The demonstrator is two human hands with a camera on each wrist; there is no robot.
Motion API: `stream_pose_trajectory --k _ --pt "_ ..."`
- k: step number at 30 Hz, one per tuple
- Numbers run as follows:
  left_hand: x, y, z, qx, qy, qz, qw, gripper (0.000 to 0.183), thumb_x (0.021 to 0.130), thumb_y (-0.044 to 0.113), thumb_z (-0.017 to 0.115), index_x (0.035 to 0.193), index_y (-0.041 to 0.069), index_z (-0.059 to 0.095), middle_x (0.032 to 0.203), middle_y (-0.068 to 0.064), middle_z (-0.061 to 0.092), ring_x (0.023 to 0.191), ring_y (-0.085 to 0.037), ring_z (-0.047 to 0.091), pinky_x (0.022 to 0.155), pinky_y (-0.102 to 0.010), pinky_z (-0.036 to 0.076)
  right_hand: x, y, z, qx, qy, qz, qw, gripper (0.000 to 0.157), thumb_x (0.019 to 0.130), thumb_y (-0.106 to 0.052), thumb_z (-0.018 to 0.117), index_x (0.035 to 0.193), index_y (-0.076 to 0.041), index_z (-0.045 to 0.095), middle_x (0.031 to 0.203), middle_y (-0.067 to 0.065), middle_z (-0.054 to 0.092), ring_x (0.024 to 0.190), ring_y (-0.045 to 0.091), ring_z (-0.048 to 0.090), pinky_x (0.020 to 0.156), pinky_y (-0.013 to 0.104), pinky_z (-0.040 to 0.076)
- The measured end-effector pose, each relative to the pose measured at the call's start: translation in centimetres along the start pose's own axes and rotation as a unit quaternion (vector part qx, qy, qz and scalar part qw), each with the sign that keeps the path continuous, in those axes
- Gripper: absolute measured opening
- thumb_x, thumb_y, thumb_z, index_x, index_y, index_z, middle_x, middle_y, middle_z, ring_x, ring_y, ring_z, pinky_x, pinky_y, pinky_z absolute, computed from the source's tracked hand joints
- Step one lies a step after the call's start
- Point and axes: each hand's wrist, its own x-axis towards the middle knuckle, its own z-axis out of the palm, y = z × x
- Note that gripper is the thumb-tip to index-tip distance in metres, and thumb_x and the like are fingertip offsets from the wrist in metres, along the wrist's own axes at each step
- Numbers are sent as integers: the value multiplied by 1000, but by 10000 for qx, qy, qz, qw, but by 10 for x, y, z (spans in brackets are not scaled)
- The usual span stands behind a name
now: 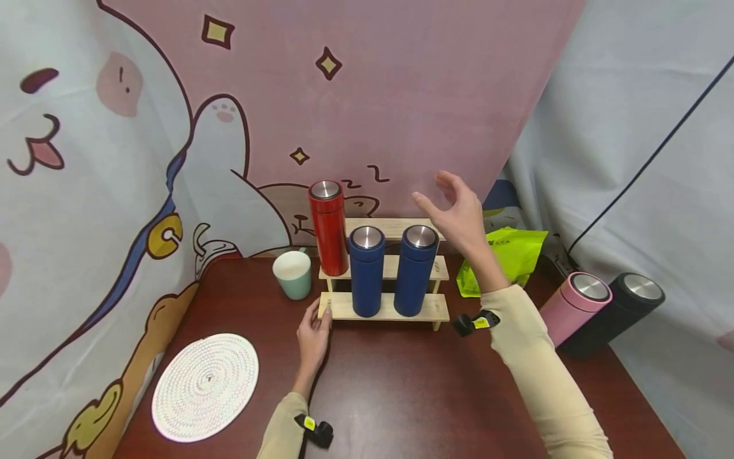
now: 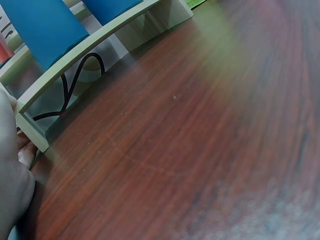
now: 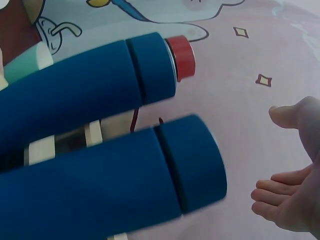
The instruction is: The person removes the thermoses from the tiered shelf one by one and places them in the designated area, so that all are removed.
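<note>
Well, left hand (image 1: 313, 336) at rack edge (image 1: 339, 315).

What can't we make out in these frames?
- Head: marks on rack, too small to read.
- Head: bag, partly behind right arm.
- Head: black bottle, partly behind pink bottle.
- Right wrist: red bottle, mostly behind left blue bottle.
- Right wrist: bases of left blue bottle and right blue bottle, cut off by left edge.
- Left wrist: left hand, cut off by left edge.
</note>
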Motion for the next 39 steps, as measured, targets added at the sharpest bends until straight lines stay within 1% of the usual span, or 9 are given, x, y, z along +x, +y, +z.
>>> stream_pose_trajectory --k 9,17,23,26,34,39 --pt "0 1 -1 -8 -38 -51 10000 44 99 13 67 138 -3 58 127 -22 69 117 -29 66 95 -21 53 10 -24 26 249 -386 -55 9989 75 91 -41 75 150 -4 46 152 13 52 143 28 47 119 43 39" --pt "1 3 -3 -72 -24 -56 10000 43 98 12 67 137 -4 59 125 -23 69 115 -31 67 90 -14 52 18 -41 51 426 -671 -81 9968 77 91 -43 74 151 -5 45 152 13 51 143 26 47 118 43 40" --pt "0 3 -2 -77 -83 -75 9999 43 99 12 67 138 -2 59 126 -22 69 114 -30 67 91 -18 53 22 -47 68 571 -817 -84 9950 75 91 -40 74 151 -4 44 151 14 52 142 27 48 119 39 39" --pt "-1 3 -2 -71 -130 -78 9999 43 99 13 67 138 -2 59 126 -22 69 113 -31 68 92 -20 53 24 -50 76 579 -884 -38 9944 76 91 -41 74 151 -5 45 151 13 53 141 27 49 117 39 41" --pt "0 2 -2 -124 -131 -29 9998 43 99 13 67 138 -2 59 127 -23 69 113 -31 68 89 -15 52 29 -58 97 749 -1157 86 9904 79 90 -43 75 152 -5 43 152 12 52 141 30 49 116 43 43" --pt "0 1 -3 -66 -167 -33 9998 44 99 14 67 139 -3 58 127 -23 68 114 -31 68 90 -16 52 30 -63 109 810 -1281 56 9884 80 90 -43 75 152 -5 42 151 13 51 140 31 49 114 46 45"
